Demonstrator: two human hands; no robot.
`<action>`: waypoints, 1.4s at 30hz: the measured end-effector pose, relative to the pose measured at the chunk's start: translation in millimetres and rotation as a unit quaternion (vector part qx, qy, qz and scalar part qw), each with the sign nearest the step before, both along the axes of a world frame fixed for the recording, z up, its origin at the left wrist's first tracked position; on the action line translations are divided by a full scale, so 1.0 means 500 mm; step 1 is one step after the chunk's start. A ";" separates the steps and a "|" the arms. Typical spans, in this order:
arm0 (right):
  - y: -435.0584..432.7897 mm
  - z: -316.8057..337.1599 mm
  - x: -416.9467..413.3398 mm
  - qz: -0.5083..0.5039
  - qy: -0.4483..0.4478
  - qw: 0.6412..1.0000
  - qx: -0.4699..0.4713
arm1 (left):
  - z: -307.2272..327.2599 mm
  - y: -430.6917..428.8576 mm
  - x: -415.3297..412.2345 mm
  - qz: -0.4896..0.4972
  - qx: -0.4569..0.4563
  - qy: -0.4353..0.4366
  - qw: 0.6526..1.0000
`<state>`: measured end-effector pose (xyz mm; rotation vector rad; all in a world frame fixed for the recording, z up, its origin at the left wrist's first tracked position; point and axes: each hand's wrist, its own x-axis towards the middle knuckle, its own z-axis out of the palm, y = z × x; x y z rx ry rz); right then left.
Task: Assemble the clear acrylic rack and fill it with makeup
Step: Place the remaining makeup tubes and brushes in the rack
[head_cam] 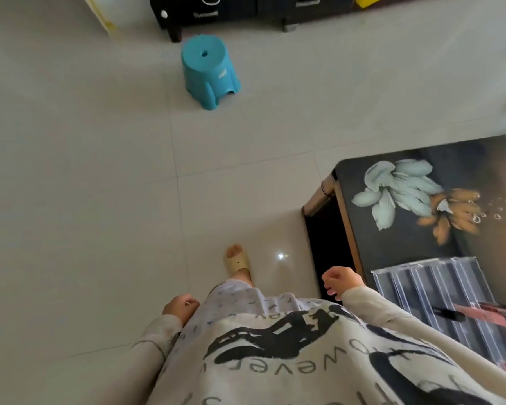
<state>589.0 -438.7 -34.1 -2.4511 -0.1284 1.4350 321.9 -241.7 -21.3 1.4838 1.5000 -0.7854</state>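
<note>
A clear acrylic rack [430,287] with several ribbed compartments lies on the dark glass table [406,244] at the lower right. A pink makeup stick with a black end [476,315] lies across the rack. My right hand [341,280] hangs beside the table's near corner, left of the rack, fingers loosely curled and holding nothing. My left hand [180,306] hangs at my left side over the floor, also loosely curled and holding nothing. Neither hand touches the rack.
I stand on a pale tiled floor [100,200], one foot in a beige slipper [237,260]. A teal plastic stool [208,73] stands ahead. A black low cabinet [246,10] runs along the far wall. The table top carries a painted flower pattern.
</note>
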 end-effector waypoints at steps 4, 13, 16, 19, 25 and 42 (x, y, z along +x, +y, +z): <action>0.067 -0.007 0.000 -0.039 -0.026 0.999 -0.023 | 0.020 0.145 0.043 -0.004 0.040 -0.030 0.999; 0.175 -0.002 0.033 -0.117 -0.040 0.992 -0.034 | 0.047 0.388 0.191 0.016 0.076 -0.112 0.991; 0.217 -0.011 0.058 -0.113 -0.029 0.992 -0.040 | 0.041 0.418 0.248 0.026 0.065 -0.132 0.989; 0.273 -0.026 0.100 -0.103 -0.015 0.994 -0.040 | 0.026 0.442 0.298 0.025 0.048 -0.129 0.990; 0.392 -0.026 0.263 -0.097 -0.019 0.995 -0.019 | 0.008 0.497 0.390 -0.036 0.016 -0.064 0.997; 0.528 -0.001 0.629 -0.268 -0.029 0.963 0.012 | -0.014 0.729 0.870 -0.180 0.017 -0.049 0.982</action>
